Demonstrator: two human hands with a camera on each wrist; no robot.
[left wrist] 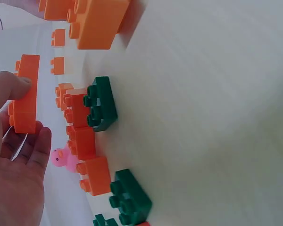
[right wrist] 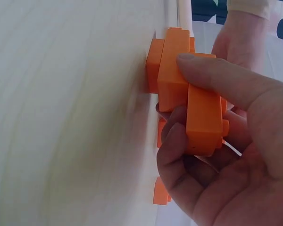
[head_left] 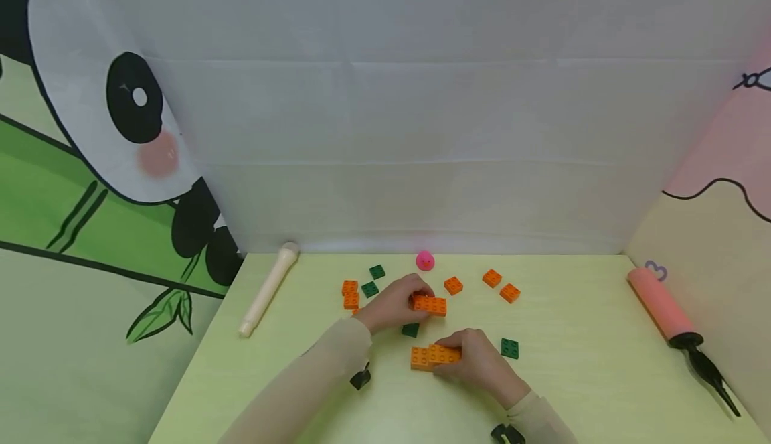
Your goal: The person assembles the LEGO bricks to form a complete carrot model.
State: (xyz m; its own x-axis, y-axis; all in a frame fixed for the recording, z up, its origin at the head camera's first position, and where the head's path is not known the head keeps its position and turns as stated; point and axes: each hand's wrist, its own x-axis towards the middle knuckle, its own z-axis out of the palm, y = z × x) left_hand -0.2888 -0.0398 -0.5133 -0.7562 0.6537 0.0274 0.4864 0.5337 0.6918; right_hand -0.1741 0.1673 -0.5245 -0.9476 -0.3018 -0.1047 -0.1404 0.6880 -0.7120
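Hd view | L hand [head_left: 393,305] pinches orange brick [head_left: 431,306], at 3 o'clk | R hand [head_left: 480,362] pinches joined orange bricks [head_left: 432,356], at 9 o'clk

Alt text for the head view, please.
A person's left hand holds an orange toy brick, the right hand joined orange bricks, over a pale table. Loose orange bricks and green bricks lie nearby; a pink roller is at far right.

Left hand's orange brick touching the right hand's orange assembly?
Apart. Head view: tabletop shows between the orange brick in the left hand and the orange assembly in the right hand.
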